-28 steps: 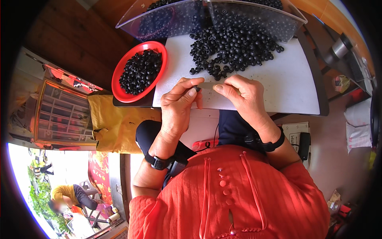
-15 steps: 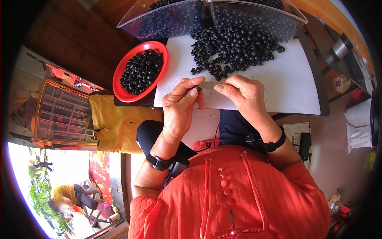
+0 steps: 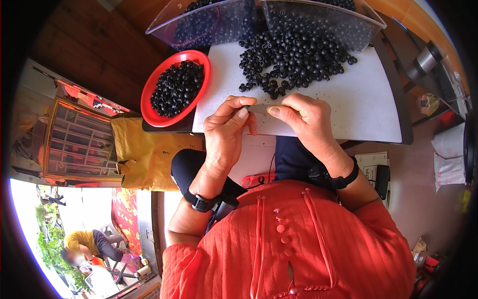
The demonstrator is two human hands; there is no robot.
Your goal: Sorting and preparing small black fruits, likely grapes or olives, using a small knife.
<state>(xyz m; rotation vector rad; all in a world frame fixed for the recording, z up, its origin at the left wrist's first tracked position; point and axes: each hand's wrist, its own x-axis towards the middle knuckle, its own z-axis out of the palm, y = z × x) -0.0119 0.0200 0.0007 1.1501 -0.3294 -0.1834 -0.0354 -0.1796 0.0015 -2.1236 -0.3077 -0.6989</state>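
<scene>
My left hand (image 3: 224,127) is closed in a pinch on one small black bead (image 3: 246,107), which is mostly covered by the thumb and forefinger. In my right hand (image 3: 309,119) is a small knife, gripped near its blade (image 3: 260,108); the blade points left and its tip meets the bead. The knife's handle is hidden in the palm. Just beyond my hands, a loose heap of round black beads (image 3: 298,57), some showing holes, lies on a white board (image 3: 368,104). At the left, a red bowl (image 3: 207,74) holds more of these beads.
Two clear plastic bins (image 3: 378,22) full of black beads stand at the back of the board. A yellow bag (image 3: 144,154) lies left of my knees. A dark metal tumbler (image 3: 428,59) is at the far right. Another person (image 3: 89,244) sits outside at the lower left.
Both hands stay in nearly the same place. Less of the bead shows between my left fingers, and the knife blade still touches it.
</scene>
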